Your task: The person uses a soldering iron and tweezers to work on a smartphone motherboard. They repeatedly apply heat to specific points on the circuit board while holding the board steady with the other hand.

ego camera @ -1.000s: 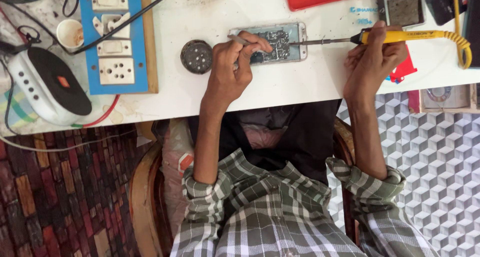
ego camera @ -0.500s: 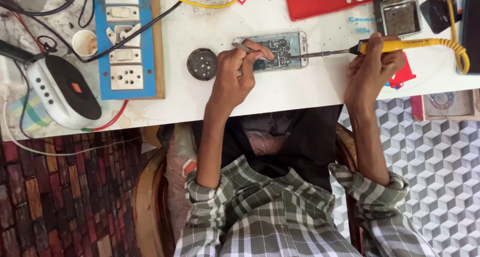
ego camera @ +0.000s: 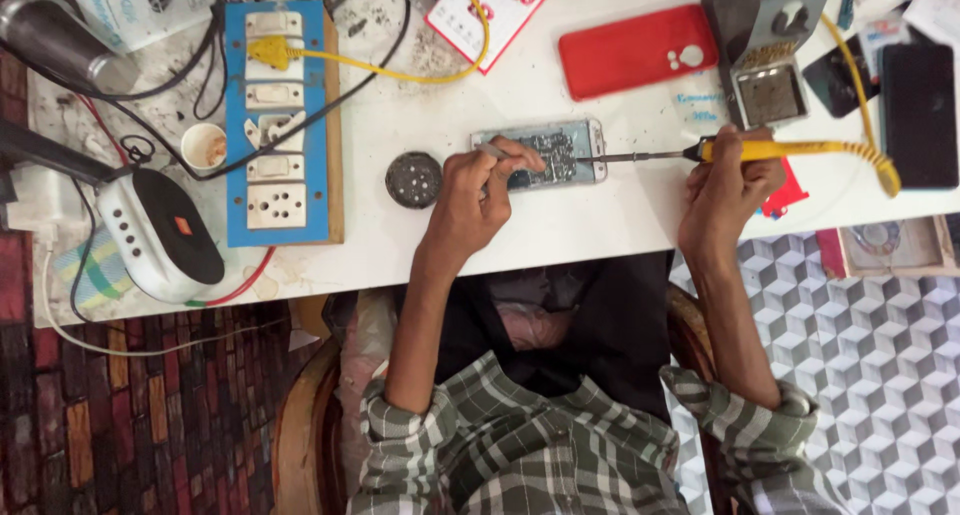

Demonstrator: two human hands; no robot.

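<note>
- Opened grey phone with exposed circuit board [ego camera: 545, 155] lies flat on white table [ego camera: 600, 215], near its front edge.
- Left hand [ego camera: 478, 190] pinches thin metal tweezers [ego camera: 492, 151] over phone's left end.
- Right hand [ego camera: 728, 180] grips yellow-handled soldering iron [ego camera: 720, 153]; tip meets phone's right edge.
- Round dark tin [ego camera: 413, 180] sits just left; bare tabletop lies between hands.

The bench [ego camera: 560, 215] is showing white, carrying a blue socket board [ego camera: 280, 125] with a yellow plug [ego camera: 262, 51] and a red phone cover [ego camera: 636, 51]. The soldering iron [ego camera: 760, 151] is showing a yellow handle, the shirt sleeves [ego camera: 520, 455] are showing green-and-white checks, and the floor [ego camera: 880, 345] is showing grey cube-pattern tiles.
</note>
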